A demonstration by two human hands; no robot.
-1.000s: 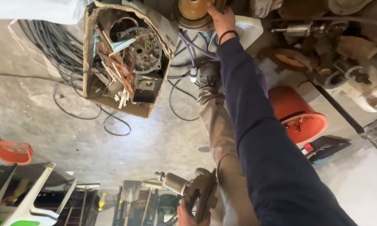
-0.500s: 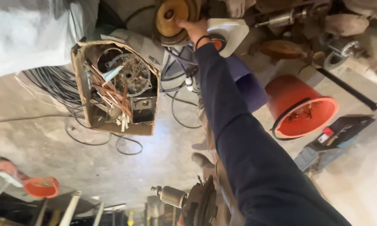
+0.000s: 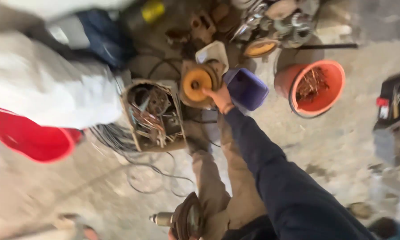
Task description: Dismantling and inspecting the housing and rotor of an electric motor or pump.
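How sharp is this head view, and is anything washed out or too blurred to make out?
Head view: motion-smeared throughout, soft daylight, no hard shadows. The right hand on the round orange-faced metal disc is readable; the white cloth bundle is washed out; the left hand at the bottom edge is barely visible.

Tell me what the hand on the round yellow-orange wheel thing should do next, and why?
Probably lift the round yellow-orange metal disc part a little, straight off the heap. The right hand already grips its edge, and the open box of tangled wires and the purple plastic tub crowd it on both sides. The left hand is barely in view, low by the grey motor part.
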